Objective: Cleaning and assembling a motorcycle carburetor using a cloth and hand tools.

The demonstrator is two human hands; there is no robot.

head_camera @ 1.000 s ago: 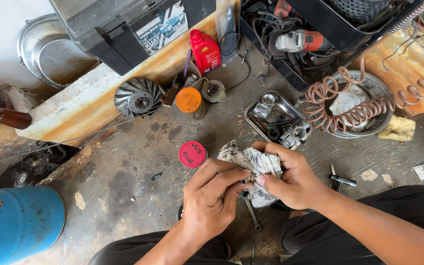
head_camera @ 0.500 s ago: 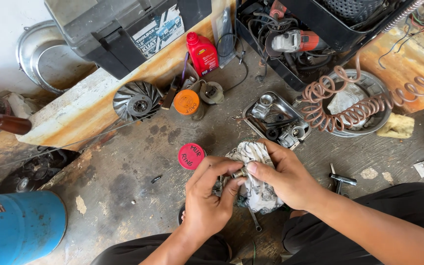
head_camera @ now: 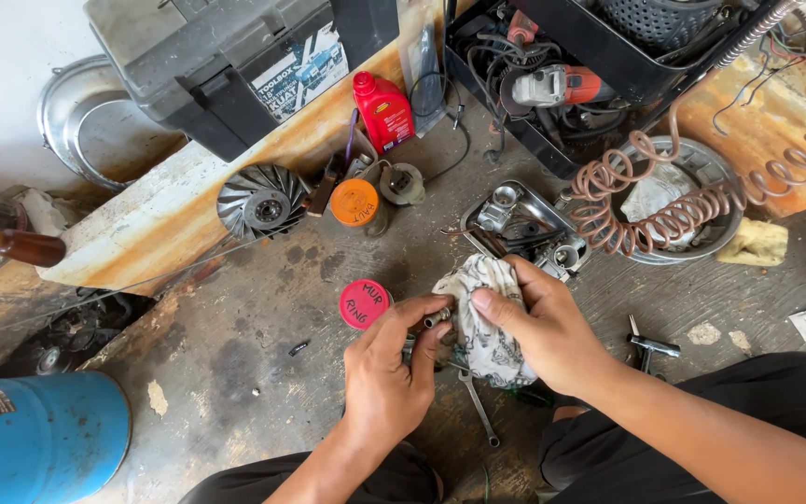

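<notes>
Both hands met over the floor: the left hand (head_camera: pixel 386 378) pinched a small metal part (head_camera: pixel 437 319), and the right hand (head_camera: pixel 545 329) pressed a rag (head_camera: pixel 482 322) against it. Wiping looked underway, with more parts waiting in the tray (head_camera: pixel 478 233).

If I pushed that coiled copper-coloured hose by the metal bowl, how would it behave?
The coiled hose would probably stretch and spring back rather than slide stiffly. Draped over the metal bowl, it looks light, so it may drag or snag there.
</notes>
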